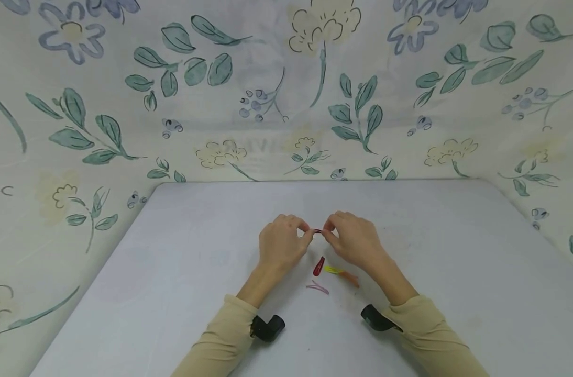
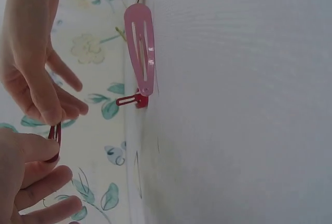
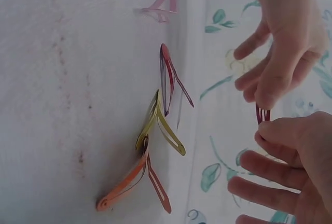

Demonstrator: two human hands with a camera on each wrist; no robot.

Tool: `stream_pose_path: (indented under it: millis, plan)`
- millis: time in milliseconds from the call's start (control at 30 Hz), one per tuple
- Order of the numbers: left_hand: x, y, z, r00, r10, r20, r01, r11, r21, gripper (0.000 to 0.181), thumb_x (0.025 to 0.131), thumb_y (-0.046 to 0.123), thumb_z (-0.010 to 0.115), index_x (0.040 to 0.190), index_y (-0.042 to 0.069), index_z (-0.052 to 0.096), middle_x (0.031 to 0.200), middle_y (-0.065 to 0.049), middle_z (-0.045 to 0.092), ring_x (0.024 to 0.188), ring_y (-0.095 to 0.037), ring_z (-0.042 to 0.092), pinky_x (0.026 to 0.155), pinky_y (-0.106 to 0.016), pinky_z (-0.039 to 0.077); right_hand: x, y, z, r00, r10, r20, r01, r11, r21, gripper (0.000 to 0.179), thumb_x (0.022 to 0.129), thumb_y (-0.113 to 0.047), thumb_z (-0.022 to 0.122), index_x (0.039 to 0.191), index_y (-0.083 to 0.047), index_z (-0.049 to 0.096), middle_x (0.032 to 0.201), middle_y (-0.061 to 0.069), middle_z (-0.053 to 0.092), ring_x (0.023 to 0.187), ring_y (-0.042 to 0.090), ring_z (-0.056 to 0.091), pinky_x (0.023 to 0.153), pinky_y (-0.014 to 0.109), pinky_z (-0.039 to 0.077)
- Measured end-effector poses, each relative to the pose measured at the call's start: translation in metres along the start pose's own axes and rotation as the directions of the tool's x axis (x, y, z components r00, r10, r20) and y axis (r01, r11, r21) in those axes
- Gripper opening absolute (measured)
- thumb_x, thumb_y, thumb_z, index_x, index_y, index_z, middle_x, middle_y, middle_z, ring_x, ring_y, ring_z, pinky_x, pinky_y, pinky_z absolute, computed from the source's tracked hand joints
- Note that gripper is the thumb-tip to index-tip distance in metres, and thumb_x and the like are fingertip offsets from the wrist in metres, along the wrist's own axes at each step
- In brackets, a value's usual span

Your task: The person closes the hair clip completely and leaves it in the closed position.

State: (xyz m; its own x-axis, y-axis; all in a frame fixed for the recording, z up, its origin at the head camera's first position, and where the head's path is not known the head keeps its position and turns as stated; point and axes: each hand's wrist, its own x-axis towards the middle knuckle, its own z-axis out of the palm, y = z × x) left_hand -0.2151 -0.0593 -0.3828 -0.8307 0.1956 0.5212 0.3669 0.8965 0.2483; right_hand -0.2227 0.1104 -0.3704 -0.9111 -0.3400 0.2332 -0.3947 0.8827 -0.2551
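Observation:
A dark red snap hair clip [image 1: 317, 231] spans the gap between both hands above the table. My left hand [image 1: 281, 242] pinches one end of it between thumb and fingertip. The other end is pinched by my right hand [image 1: 356, 239]; its remaining fingers spread out in the right wrist view. On the table in front of me lie a red hair clip [image 1: 319, 266], a yellow hair clip [image 1: 333, 270], an orange hair clip [image 1: 350, 279] and a pink hair clip [image 1: 317, 287]. In the right wrist view, these clips stand bent open.
The white table [image 1: 197, 251] stretches out on both sides of the hands. A floral cloth [image 1: 267, 141] hangs behind it and along the sides. Black wrist cameras [image 1: 267, 329] are strapped at the beige sleeves [image 1: 220, 335]. The yellow and orange clips touch or overlap.

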Motion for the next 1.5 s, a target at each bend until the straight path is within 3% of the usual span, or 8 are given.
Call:
stream_pose_path:
  millis: [300, 533, 633, 800, 1000, 1500]
  plan:
    - [0.0015, -0.0057, -0.0006, 0.998, 0.037, 0.042, -0.034, 0.997, -0.064, 0.012, 0.087, 0.028, 0.076, 0.085, 0.016, 0.075, 0.09, -0.001, 0.075, 0.077, -0.02, 0.064, 0.055, -0.028, 0.049, -0.0004, 0.0029, -0.0004, 1.0, -0.024, 0.003, 0.024, 0.997, 0.071, 0.013, 0.091, -0.021, 0.072, 0.098, -0.01, 0.071, 0.1, 0.007, 0.07, 0.085, 0.022, 0.065, 0.075, 0.035, 0.056]
    - [0.0015, -0.0066, -0.0001, 0.997, 0.068, 0.028, -0.064, 0.99, -0.122, 0.009, 0.088, 0.027, 0.075, 0.09, 0.018, 0.076, 0.094, 0.001, 0.075, 0.085, -0.02, 0.065, 0.06, -0.029, 0.052, 0.0002, 0.0011, -0.005, 0.997, 0.004, 0.081, -0.014, 0.992, 0.129, 0.021, 0.096, -0.026, 0.065, 0.107, -0.01, 0.072, 0.105, 0.005, 0.069, 0.098, 0.024, 0.066, 0.084, 0.04, 0.056]
    - [0.001, -0.007, 0.0002, 0.997, 0.08, 0.015, -0.077, 0.988, -0.132, 0.009, 0.088, 0.027, 0.076, 0.089, 0.019, 0.076, 0.094, 0.001, 0.074, 0.087, -0.02, 0.065, 0.061, -0.03, 0.053, 0.0004, 0.0006, -0.0066, 0.993, 0.018, 0.12, -0.036, 0.988, 0.147, 0.023, 0.098, -0.027, 0.062, 0.11, -0.01, 0.072, 0.105, 0.004, 0.068, 0.096, 0.023, 0.065, 0.084, 0.039, 0.056]
    - [0.0004, -0.0077, 0.0008, 0.994, 0.105, -0.001, -0.104, 0.986, -0.128, 0.009, 0.087, 0.028, 0.077, 0.089, 0.019, 0.076, 0.093, 0.002, 0.074, 0.086, -0.019, 0.065, 0.061, -0.029, 0.052, 0.0006, 0.002, -0.0083, 0.985, 0.024, 0.17, -0.054, 0.983, 0.174, 0.023, 0.1, -0.027, 0.059, 0.11, -0.01, 0.071, 0.102, 0.003, 0.068, 0.088, 0.019, 0.062, 0.079, 0.037, 0.055]
    - [0.0002, -0.0081, 0.0009, 0.992, 0.123, -0.013, -0.123, 0.985, -0.118, 0.008, 0.087, 0.027, 0.077, 0.088, 0.019, 0.077, 0.093, 0.002, 0.074, 0.086, -0.019, 0.065, 0.061, -0.029, 0.053, 0.0011, 0.0049, -0.0094, 0.979, 0.011, 0.206, -0.055, 0.976, 0.209, 0.023, 0.101, -0.026, 0.058, 0.108, -0.009, 0.071, 0.101, 0.003, 0.068, 0.09, 0.02, 0.062, 0.082, 0.038, 0.055]
    - [-0.0006, -0.0098, 0.0004, 0.989, 0.145, -0.013, -0.146, 0.987, -0.068, 0.008, 0.086, 0.027, 0.077, 0.089, 0.02, 0.077, 0.095, 0.003, 0.074, 0.087, -0.019, 0.065, 0.064, -0.028, 0.053, 0.0005, 0.0062, -0.0087, 0.974, 0.022, 0.227, -0.081, 0.965, 0.25, 0.024, 0.101, -0.027, 0.057, 0.113, -0.008, 0.068, 0.106, 0.005, 0.066, 0.094, 0.022, 0.062, 0.084, 0.039, 0.054]
